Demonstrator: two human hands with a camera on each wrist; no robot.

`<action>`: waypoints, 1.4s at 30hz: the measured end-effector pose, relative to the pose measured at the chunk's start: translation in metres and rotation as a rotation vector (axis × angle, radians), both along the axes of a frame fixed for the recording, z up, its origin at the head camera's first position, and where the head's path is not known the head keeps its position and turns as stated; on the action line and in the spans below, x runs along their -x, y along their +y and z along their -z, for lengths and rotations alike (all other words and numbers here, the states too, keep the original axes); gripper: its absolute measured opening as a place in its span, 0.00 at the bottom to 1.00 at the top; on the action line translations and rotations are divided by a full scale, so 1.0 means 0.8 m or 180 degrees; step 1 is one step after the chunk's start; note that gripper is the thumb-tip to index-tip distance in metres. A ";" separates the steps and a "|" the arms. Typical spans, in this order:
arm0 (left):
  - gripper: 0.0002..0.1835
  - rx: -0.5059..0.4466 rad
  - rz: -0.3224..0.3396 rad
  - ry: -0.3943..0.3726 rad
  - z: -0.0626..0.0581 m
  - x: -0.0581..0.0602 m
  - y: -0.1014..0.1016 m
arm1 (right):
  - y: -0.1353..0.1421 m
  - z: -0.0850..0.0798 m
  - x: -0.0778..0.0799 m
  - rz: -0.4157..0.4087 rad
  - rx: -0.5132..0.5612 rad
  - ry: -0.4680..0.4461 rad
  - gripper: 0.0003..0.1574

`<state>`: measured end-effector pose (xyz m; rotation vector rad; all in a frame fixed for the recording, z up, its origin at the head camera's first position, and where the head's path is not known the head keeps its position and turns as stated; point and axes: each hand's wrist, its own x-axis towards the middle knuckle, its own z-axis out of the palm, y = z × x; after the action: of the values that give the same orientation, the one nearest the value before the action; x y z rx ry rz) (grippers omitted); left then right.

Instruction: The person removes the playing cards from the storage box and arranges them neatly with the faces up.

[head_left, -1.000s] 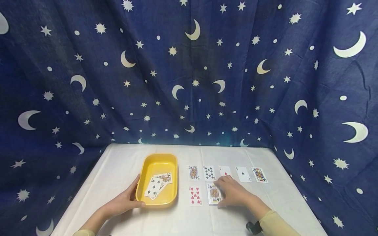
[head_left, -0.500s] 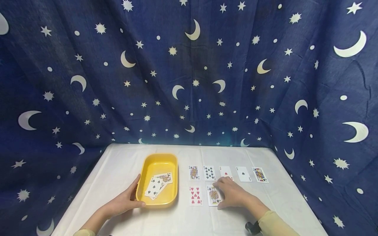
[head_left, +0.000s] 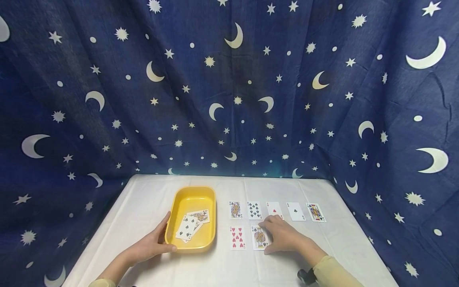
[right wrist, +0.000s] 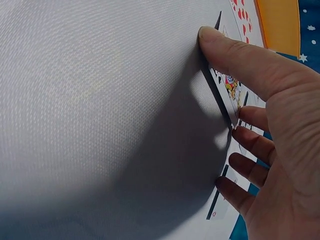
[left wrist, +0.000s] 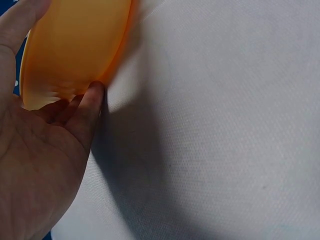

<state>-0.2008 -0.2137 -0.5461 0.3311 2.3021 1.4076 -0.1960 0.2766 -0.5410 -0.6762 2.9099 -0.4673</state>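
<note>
My left hand (head_left: 150,242) grips the near left corner of a yellow plastic tray (head_left: 213,199). In the left wrist view its fingers lie against the tray's outer wall (left wrist: 75,55). Inside the tray are a few overlapping playing cards, a spade number card (head_left: 186,227) on top. My right hand (head_left: 283,236) holds a king card (head_left: 259,238) by its right-hand corners, thumb at the near one and index finger at the far one. The right wrist view has this card (right wrist: 227,85) seen nearly edge-on. Left of it lies a nine of hearts (head_left: 238,238).
Behind the king runs a row of face-up cards: a face card (head_left: 235,210), a spade number card (head_left: 254,211), a red ace (head_left: 274,208), an ace of clubs (head_left: 295,211) and another face card (head_left: 316,212). White cloth (head_left: 215,271) covers the table; a starry blue curtain (head_left: 201,99) surrounds it.
The king card and my right hand have shifted slightly toward the near edge, and the card now lines up with the nine of hearts. My left hand and the tray stay put.
</note>
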 end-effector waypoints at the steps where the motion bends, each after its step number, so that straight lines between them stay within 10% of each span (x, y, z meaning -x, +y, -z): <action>1: 0.68 -0.0005 0.0002 0.0003 0.000 0.000 0.000 | 0.000 0.000 0.000 -0.0004 0.0001 0.0001 0.57; 28: 0.67 0.0032 0.0030 -0.0002 -0.002 0.000 0.000 | -0.004 -0.012 0.009 -0.0089 0.0102 0.0185 0.51; 42: 0.68 -0.0052 -0.0008 -0.0046 -0.003 0.001 0.002 | -0.076 -0.041 0.035 -0.0132 0.0266 0.0303 0.54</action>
<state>-0.2013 -0.2124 -0.5434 0.3221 2.2813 1.4263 -0.2239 0.2159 -0.5078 -0.7899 2.9723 -0.5697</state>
